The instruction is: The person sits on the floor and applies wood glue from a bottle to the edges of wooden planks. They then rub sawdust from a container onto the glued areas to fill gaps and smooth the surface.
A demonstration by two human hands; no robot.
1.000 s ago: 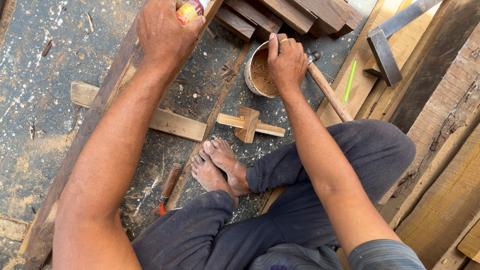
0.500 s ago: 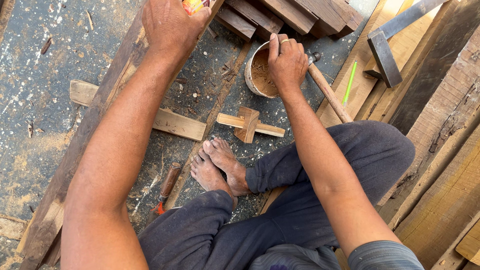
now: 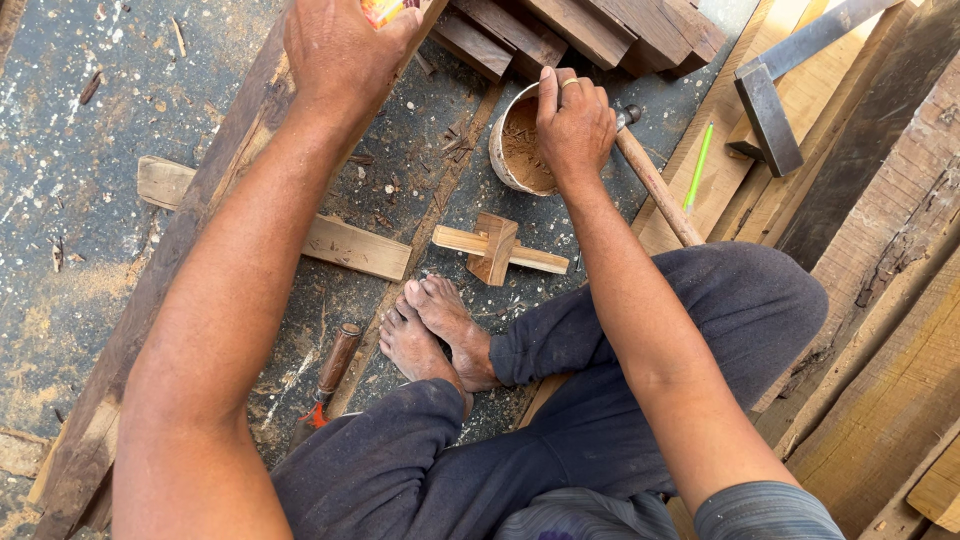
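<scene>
Left hand (image 3: 345, 45) has crept a little farther up the long plank (image 3: 215, 215) over the last second, clenched on a small orange-yellow object (mostly cut off by the frame). Right hand (image 3: 572, 125) hasn't moved, fingers hooked over the rim of the round tin (image 3: 515, 150), far of the bare feet. Hammer handle (image 3: 655, 185) runs diagonally, just right of that hand.

Round sawdust-filled tin (image 3: 520, 150) tilted on floor, gripped at rim; orange object (image 3: 380, 10) clutched above
</scene>
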